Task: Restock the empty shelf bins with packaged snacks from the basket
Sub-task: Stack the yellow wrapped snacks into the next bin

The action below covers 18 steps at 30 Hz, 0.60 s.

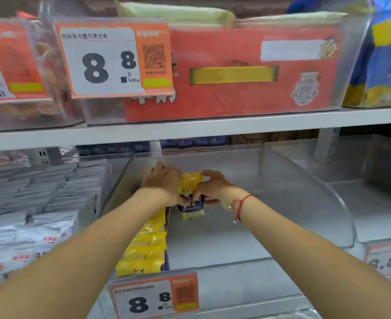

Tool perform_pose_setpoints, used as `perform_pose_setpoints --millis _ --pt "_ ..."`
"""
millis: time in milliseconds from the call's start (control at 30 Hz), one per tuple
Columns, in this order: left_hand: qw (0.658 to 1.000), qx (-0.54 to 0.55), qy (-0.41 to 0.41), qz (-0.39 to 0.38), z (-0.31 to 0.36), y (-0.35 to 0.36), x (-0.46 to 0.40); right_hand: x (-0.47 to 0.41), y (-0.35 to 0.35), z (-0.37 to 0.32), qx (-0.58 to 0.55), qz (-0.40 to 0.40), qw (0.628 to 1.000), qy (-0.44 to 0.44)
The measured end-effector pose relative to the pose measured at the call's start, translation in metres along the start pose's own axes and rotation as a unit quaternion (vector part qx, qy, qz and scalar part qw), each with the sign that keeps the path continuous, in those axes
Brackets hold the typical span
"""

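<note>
Both my arms reach deep into a clear plastic shelf bin (305,203) on the lower shelf. My left hand (162,180) and my right hand (213,187) together grip a small stack of yellow and purple snack packets (191,180), held upright at the back of the bin. A row of the same yellow packets (147,249) stands along the bin's left wall, running toward the front. The bin's floor to the right of the row is bare. The basket is out of view.
An orange 8.8 price tag (155,295) hangs on the bin's front. White snack bags (40,203) fill the bin to the left. Another clear bin (374,180) sits to the right. The upper shelf (213,127) holds a red box (236,72) and more bins close overhead.
</note>
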<state>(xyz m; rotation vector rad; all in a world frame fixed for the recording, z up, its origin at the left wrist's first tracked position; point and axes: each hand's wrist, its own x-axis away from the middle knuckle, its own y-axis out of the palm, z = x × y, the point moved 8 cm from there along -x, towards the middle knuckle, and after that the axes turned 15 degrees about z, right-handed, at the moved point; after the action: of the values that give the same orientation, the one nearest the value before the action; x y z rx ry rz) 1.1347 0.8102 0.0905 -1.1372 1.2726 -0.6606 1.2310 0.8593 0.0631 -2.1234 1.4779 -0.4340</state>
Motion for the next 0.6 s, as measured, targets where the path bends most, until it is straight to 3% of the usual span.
perform_pose_setpoints --millis 100,267,400,600 --pt "0.999 -0.022 -0.021 0.01 -0.012 0.016 -0.005 -0.015 0.015 0.009 -0.05 -0.02 0.998 0.018" --pt "0.989 0.029 -0.081 0.118 -0.019 0.014 -0.003 -0.031 0.032 0.017 -0.086 -0.012 0.996 -0.022" --pt "0.974 0.102 -0.101 0.175 -0.019 0.007 0.003 -0.034 0.048 0.029 -0.028 0.023 0.999 -0.021" --pt "0.965 0.171 -0.117 0.16 -0.022 0.01 0.007 -0.028 0.058 0.029 0.087 -0.017 0.994 -0.071"
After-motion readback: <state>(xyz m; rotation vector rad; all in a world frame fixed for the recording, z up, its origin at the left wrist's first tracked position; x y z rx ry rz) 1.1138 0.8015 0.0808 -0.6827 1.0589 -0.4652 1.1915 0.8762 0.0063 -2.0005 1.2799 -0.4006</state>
